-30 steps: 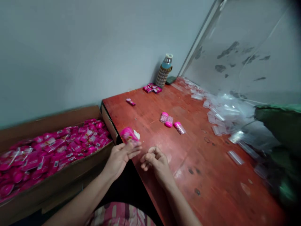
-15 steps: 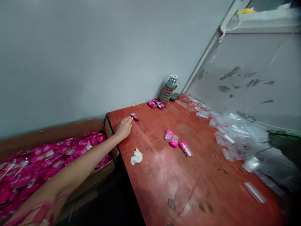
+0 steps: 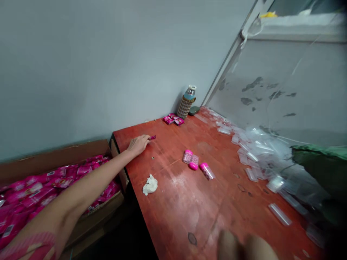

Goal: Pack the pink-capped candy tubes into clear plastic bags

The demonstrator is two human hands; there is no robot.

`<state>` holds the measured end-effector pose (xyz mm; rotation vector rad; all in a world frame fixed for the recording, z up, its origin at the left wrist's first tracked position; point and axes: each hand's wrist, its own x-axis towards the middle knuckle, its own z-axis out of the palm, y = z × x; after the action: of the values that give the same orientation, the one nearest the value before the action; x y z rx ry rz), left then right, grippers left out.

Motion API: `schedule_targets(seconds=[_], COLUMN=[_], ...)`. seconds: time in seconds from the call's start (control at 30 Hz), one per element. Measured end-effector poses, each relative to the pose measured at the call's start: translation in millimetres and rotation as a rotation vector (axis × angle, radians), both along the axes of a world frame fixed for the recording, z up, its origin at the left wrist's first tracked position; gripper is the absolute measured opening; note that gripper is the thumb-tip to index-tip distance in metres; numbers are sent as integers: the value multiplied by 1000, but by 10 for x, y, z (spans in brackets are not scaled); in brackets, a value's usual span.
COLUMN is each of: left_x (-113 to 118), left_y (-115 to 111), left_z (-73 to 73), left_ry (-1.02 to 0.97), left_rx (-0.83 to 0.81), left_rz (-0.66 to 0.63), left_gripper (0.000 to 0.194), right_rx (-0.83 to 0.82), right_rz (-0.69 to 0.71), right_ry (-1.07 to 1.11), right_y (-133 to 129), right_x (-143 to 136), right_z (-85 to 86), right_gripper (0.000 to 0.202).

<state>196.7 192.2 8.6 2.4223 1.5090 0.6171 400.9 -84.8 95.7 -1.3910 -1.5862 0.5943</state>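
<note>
My left hand (image 3: 139, 144) reaches over the far left corner of the red table, its fingers closed on a small pink packet (image 3: 153, 137). Part of that packet is hidden by the fingers. Blurred fingertips of my right hand (image 3: 245, 247) show at the bottom edge; the rest of it is out of view. Beyond my right hand, in the middle of the table, lie small clear containers with pink caps (image 3: 207, 171) and pinkish contents. Below my left hand is a crumpled white wad (image 3: 150, 185).
An open cardboard box (image 3: 119, 196) full of pink packets (image 3: 62, 182) stands left of the table (image 3: 173, 209). At the back are a bottle in a knitted sleeve (image 3: 185, 104) and more pink packets (image 3: 173, 119). Clear plastic pieces (image 3: 257, 148) and a green bag (image 3: 317, 166) lie right.
My left hand has closed on the pink packet, which now sits turned in the fingers. My right fingertips have come into view at the bottom. The view has shifted slightly right.
</note>
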Motion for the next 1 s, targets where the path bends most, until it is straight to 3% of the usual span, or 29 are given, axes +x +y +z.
schedule_targets(seconds=[0.07, 0.17, 0.33, 0.43, 0.6, 0.8, 0.87, 1.0], left_x=[49, 184, 434, 519, 573, 640, 672, 738], left_y=[-273, -771, -1549, -1826, -2003, -2094, -2131, -2206], left_z=[103, 255, 329, 288, 268, 268, 260, 272], left_ry=[-60, -429, -1061, -1212, -1228, -1212, -1260, -1308], left_rx=[19, -131, -807, -1034, -1145, -1217, -1258, -1278], left_rz=[-44, -223, -330, -333, -351, -349, -325, -300], left_gripper=[27, 26, 27, 29, 28, 27, 24, 25], right_rx=[8, -59, -142, -177, -211, -237, -175, 77], right_rz=[-36, -121, -120, -60, -7, -46, -111, -254], right_ry=[50, 242, 511, 601, 564, 527, 455, 58], right_y=[114, 369, 571, 483, 333, 244, 206, 130], right_x=[10, -24, -55, -44, 20, 62, 54, 49], right_z=[35, -63, -356, -423, -484, -578, -599, -636], right_gripper=[22, 21, 24, 24, 22, 21, 20, 16])
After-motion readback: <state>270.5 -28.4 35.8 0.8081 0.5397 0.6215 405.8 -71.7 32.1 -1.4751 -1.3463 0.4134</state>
